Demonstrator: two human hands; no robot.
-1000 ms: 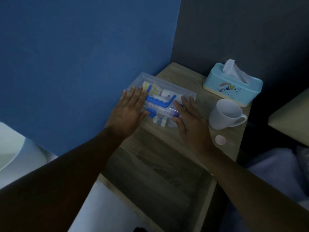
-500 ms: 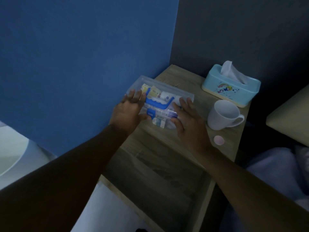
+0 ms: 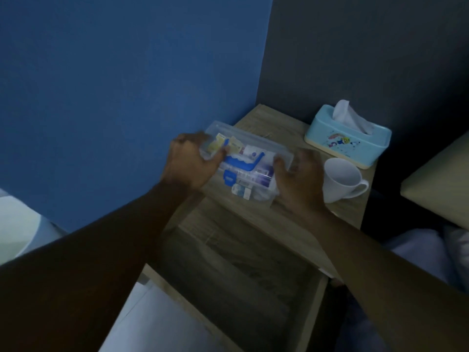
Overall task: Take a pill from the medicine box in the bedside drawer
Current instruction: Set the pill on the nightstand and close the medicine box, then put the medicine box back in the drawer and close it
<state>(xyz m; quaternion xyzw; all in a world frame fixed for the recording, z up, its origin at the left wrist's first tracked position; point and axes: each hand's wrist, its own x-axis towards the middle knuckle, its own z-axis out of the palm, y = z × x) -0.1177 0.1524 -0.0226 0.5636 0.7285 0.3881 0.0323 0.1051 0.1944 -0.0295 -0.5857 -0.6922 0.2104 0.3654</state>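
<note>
A clear plastic medicine box [image 3: 253, 151] with a blue handle stands on top of the wooden bedside table [image 3: 274, 123], close to the blue wall. Several small medicine packets show through its lid. My left hand [image 3: 193, 163] grips the box's left end, thumb on the lid and fingers curled round the edge. At the box's right end, my right hand [image 3: 299, 179] holds the side with its fingers on the lid's rim. The lid looks slightly lifted. Below my arms the bedside drawer [image 3: 238, 270] stands pulled out, its inside dark and bare.
A white mug [image 3: 342, 180] stands just right of my right hand. Behind it sits a light-blue tissue box [image 3: 347, 141] with a tissue sticking up. The bed's edge [image 3: 436, 179] is at the far right, bedding below it.
Both hands have moved from lying flat on the lid to gripping the box's two ends. The pink disc near the mug is now hidden behind my right arm.
</note>
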